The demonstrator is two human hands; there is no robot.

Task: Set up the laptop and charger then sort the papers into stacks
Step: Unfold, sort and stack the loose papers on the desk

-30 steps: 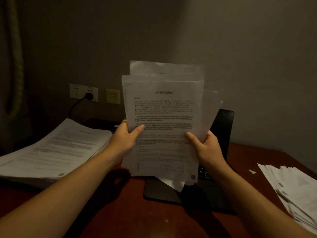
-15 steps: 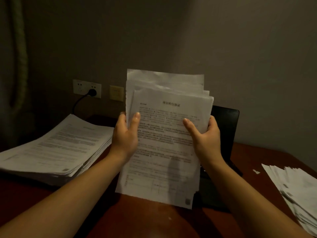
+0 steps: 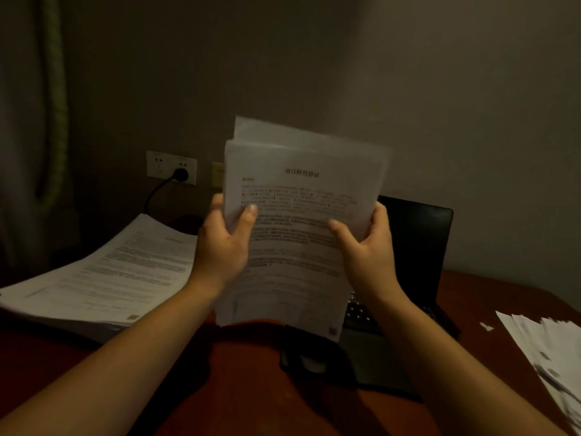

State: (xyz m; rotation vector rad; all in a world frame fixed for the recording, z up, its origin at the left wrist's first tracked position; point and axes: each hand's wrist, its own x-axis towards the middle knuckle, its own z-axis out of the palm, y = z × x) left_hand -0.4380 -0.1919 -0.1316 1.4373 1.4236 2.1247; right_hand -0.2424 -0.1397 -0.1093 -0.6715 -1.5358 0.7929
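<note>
Laptop (image 3: 412, 247) open at desk (image 3: 245, 382) rear, charger plug (image 3: 180, 175) in socket: setup judged done. My left hand (image 3: 221, 247) and right hand (image 3: 367, 250) clamp an upright sheaf (image 3: 295, 247); stacks lie at left edge (image 3: 103, 275) and right edge (image 3: 547, 350). Sorting unfinished.

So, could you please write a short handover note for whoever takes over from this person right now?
Left hand: gripping the left edge of the held sheaf of papers, thumb on the front page.
Right hand: gripping its right edge.
The sheaf is upright above the desk, in front of the open laptop.
A thick stack lies on the left of the desk; a looser, fanned pile sits at the right edge.
Done: laptop open, a black plug in the wall socket; whether its cable reaches the laptop is hidden.
Left: sort the held sheaf and the fanned pile into stacks.
</note>
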